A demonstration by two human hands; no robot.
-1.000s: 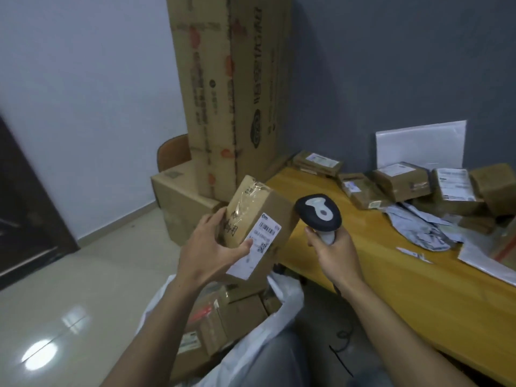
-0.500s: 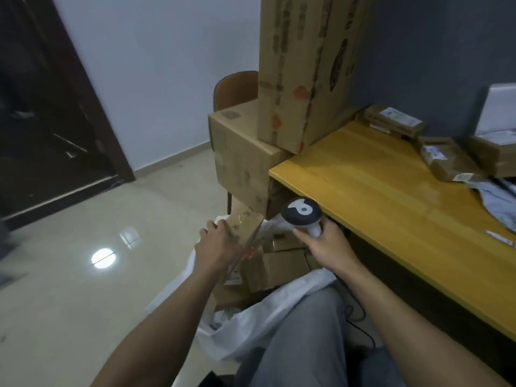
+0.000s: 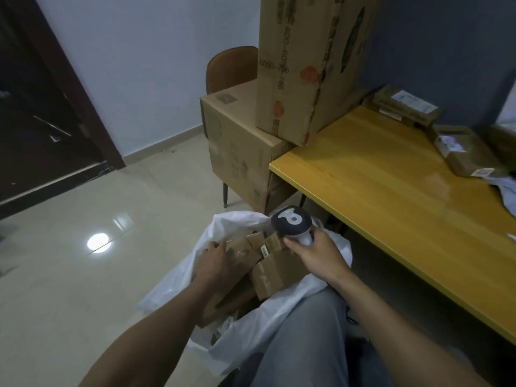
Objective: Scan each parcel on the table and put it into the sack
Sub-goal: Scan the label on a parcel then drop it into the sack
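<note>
The parcel (image 3: 245, 251) is a small brown box with shiny tape on it. It sits inside the sack (image 3: 282, 328), at the top of the pile, on the left side of the sack's mouth. Your left hand (image 3: 215, 261) is on it, with the fingers bent over its top, so you are holding it. It looks like you are just setting it down.

I think this box is light, because one hand is enough to carry it. The cardboard is stiff and should not bend. The tape looks slippery, so take a box like this by two opposite sides, with your fingers on the bare cardboard near the corners.

More brown boxes (image 3: 276, 275) lie in the sack, touching the parcel. The sack is white, thin and soft, and its edge flops outward.

Your right hand (image 3: 317, 254) is over the right side of the sack's mouth. Its fingers are wrapped round the handle of the scanner (image 3: 291, 220). The scanner's dark head points away from you.

The yellow table (image 3: 391, 196) stands just to the right of the sack and higher up. More parcels (image 3: 469, 152) wait on it, well apart from the sack. Behind the sack are two big cardboard boxes (image 3: 240, 146) and a chair (image 3: 231, 65).
</note>
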